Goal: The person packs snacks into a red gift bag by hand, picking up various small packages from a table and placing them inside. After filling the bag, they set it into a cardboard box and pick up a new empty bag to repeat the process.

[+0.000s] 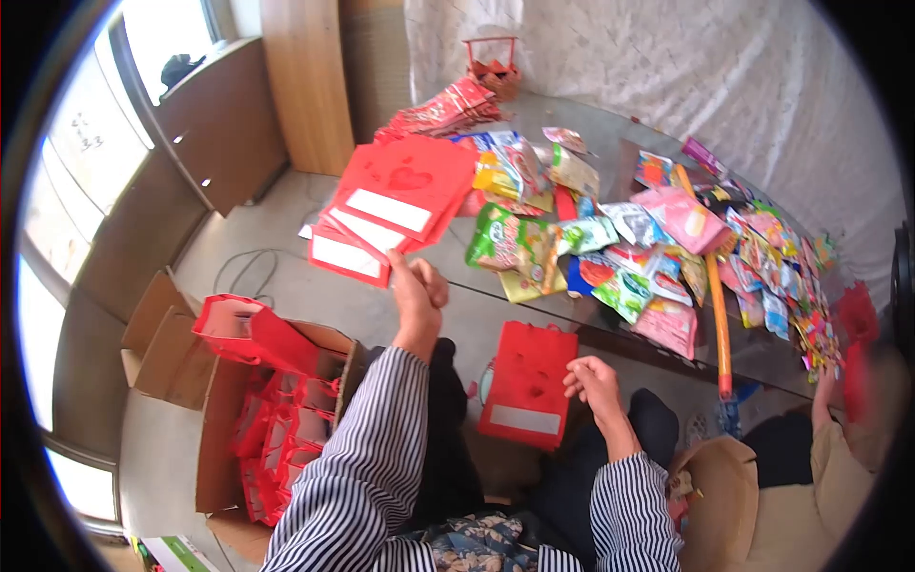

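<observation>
My left hand [416,294] is closed at the lower corner of a stack of flat red paper gift bags [410,181], its fingertips pinching the edge of one. The bags have white label strips and lie at the table's left end. Between my knees is another red gift bag [529,381] with a white strip. My right hand [593,383] is at that bag's right edge, fingers curled together; whether they grip it cannot be made out. Snack packets [610,243] are heaped on the table beyond, a green packet [505,238] among the nearest.
A cardboard box [217,429] of red bags stands on the floor at left. An orange stick [717,324] overhangs the table's front edge. Red packets [443,110] and a basket [494,78] are at the back. At right, another person's arm [827,410] reaches toward small sweets [815,338].
</observation>
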A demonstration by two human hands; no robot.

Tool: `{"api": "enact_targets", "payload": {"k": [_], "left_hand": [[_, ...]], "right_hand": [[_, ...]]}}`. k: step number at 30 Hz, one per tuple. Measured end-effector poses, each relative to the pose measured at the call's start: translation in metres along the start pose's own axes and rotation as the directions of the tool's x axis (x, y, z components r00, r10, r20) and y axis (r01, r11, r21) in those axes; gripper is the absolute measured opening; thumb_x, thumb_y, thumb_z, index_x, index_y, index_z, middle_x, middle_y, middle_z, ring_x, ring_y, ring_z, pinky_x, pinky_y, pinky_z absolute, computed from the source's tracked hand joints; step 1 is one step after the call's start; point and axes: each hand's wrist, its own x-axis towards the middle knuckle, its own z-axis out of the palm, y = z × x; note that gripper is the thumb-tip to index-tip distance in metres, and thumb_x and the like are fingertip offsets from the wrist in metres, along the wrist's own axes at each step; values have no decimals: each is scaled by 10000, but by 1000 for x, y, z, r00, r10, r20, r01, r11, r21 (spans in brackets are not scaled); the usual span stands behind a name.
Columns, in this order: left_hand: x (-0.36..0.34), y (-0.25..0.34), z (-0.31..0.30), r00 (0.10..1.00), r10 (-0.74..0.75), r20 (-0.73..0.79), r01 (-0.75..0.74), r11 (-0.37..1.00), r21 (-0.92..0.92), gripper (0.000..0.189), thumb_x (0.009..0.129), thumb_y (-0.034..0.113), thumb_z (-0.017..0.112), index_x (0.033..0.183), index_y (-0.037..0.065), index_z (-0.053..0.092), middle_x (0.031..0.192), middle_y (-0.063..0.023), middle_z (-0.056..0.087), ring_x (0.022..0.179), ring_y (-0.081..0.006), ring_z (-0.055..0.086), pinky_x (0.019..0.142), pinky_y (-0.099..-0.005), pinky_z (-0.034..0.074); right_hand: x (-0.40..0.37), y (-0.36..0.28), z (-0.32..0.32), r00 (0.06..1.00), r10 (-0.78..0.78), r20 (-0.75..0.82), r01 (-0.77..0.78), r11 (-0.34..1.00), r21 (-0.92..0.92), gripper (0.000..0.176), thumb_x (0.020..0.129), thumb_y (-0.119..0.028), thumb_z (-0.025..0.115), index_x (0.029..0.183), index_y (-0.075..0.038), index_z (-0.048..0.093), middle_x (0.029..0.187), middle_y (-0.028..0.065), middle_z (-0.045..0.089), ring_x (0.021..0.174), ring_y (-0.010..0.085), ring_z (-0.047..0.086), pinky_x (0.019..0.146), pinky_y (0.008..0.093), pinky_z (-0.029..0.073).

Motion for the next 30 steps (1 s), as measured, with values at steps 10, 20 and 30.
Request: {"api": "enact_targets", "payload": {"k": [10, 20, 30], "left_hand": [[-44, -17, 10, 952, -95, 291, 45, 983, 176, 776, 1001, 732, 180, 547, 117, 315, 485, 16, 245, 406, -117, 237, 393, -275, 184], [-56, -42, 28, 743, -26, 669, -548, 551, 630, 726, 1075, 527, 266, 581, 25, 440, 490, -87, 429, 440, -231, 432, 474, -384, 332], [-88, -69, 44, 430, -497, 754, -773, 229, 592, 622, 987, 601, 471, 822, 57, 723, 735, -195, 671, 724, -402, 659, 664, -492, 513]], "right_hand": [[5, 4, 12, 993, -100, 66, 104, 993, -51, 185, 1007, -176, 551, 1034, -27, 657, 826, 52, 696, 653, 107, 661, 544, 223, 415], [6, 3, 20, 993, -101, 65, 109, 985, -135, 186, 1001, -153, 569, 1018, 6, 662, 815, 66, 696, 661, 128, 669, 594, 261, 497], [8, 1, 24, 955, -233, 182, 256, 960, -115, 184, 950, -163, 657, 1042, -5, 634, 833, 62, 697, 726, 121, 675, 643, 288, 525]]}}
